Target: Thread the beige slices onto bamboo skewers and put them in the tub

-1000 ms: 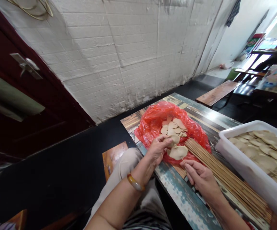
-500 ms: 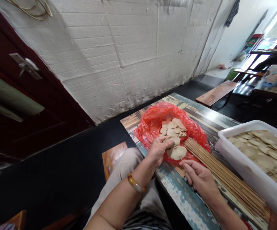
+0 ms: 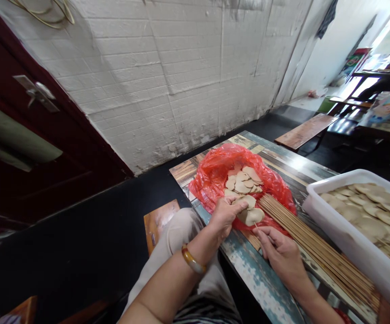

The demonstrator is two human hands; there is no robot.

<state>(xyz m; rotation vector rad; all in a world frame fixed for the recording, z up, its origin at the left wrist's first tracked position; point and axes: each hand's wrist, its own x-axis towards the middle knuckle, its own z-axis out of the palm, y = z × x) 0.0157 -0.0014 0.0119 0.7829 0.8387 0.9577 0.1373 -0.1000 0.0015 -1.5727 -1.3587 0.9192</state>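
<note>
Clerk: Condition of the workpiece?

Inspector: Two thin, flat, beige slices (image 3: 253, 218) with rounded, irregular edges, matt and smooth. The lower one sat at the end of a slender pale wooden skewer (image 3: 256, 225); whether the skewer entered the upper one could not be told.

Clerk: Location?

Inspector: Over the near edge of a crumpled, translucent red plastic bag (image 3: 211, 168), which held a heap of similar pieces on a patchwork-patterned table (image 3: 248, 266).

Clerk: Hands?

Inspector: The left hand (image 3: 224, 218) pinched the upper slice between thumb and fingers. The right hand (image 3: 280, 251) gripped the skewer in its fingertips.

Clerk: Adjacent items?

Inspector: A bundle of straight brown wooden sticks (image 3: 316, 248) lay just beyond the right hand. Past it stood a white rectangular plastic tub (image 3: 341, 234) of more slices.
</note>
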